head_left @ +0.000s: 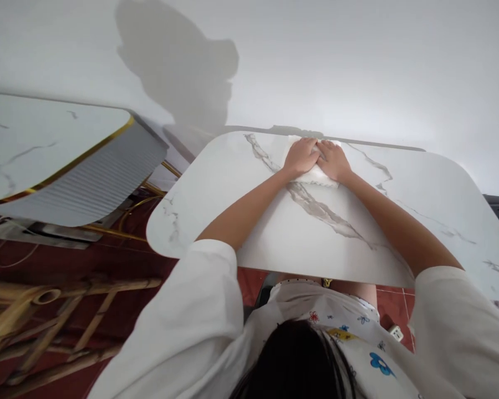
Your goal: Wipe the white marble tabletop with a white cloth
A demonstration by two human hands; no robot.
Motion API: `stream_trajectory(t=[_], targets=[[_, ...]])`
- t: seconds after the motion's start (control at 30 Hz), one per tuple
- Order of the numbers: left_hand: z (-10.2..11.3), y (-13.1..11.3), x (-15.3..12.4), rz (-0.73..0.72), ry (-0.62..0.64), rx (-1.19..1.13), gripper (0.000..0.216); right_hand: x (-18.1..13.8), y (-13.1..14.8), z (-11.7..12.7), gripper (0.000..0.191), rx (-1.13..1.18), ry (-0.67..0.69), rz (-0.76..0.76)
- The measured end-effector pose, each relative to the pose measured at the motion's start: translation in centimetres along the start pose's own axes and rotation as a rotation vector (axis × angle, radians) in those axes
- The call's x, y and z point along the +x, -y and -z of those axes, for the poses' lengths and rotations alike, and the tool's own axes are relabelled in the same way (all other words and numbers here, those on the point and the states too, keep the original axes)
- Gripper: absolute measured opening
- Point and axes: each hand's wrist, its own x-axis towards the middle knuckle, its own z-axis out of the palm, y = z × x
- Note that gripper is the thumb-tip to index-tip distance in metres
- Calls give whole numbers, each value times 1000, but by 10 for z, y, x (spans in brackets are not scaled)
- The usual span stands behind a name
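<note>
Facing a white wall [357, 66], the marbled table [199, 210] is topped at twelve o'clock by a white, rough-edged cloth [316, 178], pressed by left hand [301, 157] and right hand [334, 160], both loosely flattened.

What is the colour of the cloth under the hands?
White; the cloth shows in the head view.

a plain white wall [370, 61] runs behind, brightest right of centre, with a large grey shadow [178, 66] on its left. the table [203, 205], white with grey veins and rounded corners, stands by it. to the left is a counter [45, 138] with a gold edge and ribbed grey side. a bamboo frame [120, 286] shows lower left, over the dark red floor [145, 263].
</note>
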Motion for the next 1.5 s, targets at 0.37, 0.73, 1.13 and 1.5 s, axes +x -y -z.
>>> stream_trajectory(t=[0.37, 0.73, 1.13, 1.5], targets=[[-15, 21, 55, 115, -21, -10, 32, 60, -45, -25, 49, 60, -92, 27], [-12, 14, 50, 73, 23, 94, 28, 51, -29, -13, 48, 68, -69, -51], [4, -11, -25, -83, 94, 189, 39, -32, 27, 4, 54, 77, -34, -119], [38, -61, -138, 93, 177, 171, 53, -129, 95, 22, 57, 126, -66, -21]])
